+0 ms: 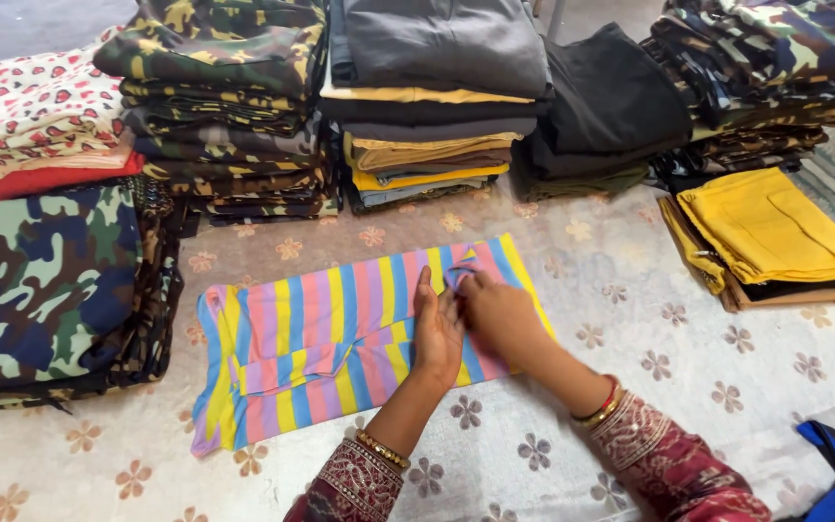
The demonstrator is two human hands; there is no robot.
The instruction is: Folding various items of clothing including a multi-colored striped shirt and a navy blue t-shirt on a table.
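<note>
Two bare hands work on one striped garment point(340, 338), a folded piece in pink, yellow, blue and lilac stripes, lying flat on the flower-patterned table cover point(630, 319) with its long axis running left to right, tilted slightly upward toward the right. Left hand point(437, 333): rests palm-down on the right-hand half of the striped garment, fingers together and pressing the cloth flat. Right hand point(500, 314): just beside the left hand, touching it, fingertips pinching a small fold of cloth near the garment's upper right edge; how firm the pinch is cannot be told. Both hands sit at the right end; the greater length of the garment stretches away to the left, nearer the left hand. Behind the garment: camouflage stack point(229, 106), grey and yellow stack point(432, 97), dark stack point(606, 106), second camouflage stack point(765, 68). Left of the garment: camouflage pile point(45, 280), heart-print pile point(36, 111). Right of the garment: yellow folded piece point(770, 232).
</note>
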